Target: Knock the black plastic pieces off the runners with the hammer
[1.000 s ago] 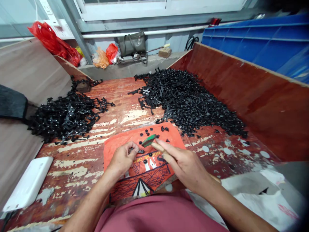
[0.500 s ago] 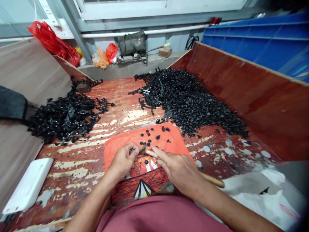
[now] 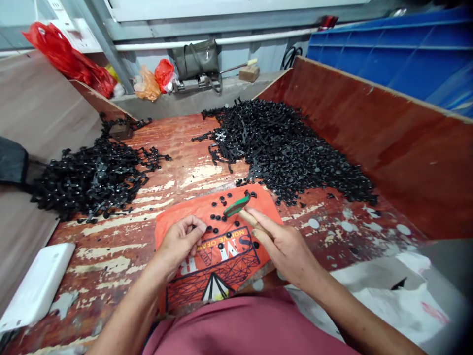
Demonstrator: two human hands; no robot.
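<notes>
Green-headed and wooden-handled, the hammer point(image 3: 237, 206) is hanging over an orange cloth point(image 3: 168, 217), its head rising clear of the left fingertips, where it was sitting half a second ago. That gap is leaving the left hand's piece free of the head, so work at those fingertips seems to be pausing. The right hand point(image 3: 290, 254) is wrapping its fingers round the handle, thumb lying along the wood. The left hand point(image 3: 181, 241) is pressing thumb and fingertips together, apparently pinching a small dark piece point(image 3: 194, 227), mostly hidden. Around the hammer head, small black round parts point(image 3: 218, 218) are lying scattered on the cloth. Farther out, a left heap point(image 3: 92, 177) and a larger right heap point(image 3: 273, 143) of black parts are covering stretches of the worn red table point(image 3: 177, 143).
</notes>
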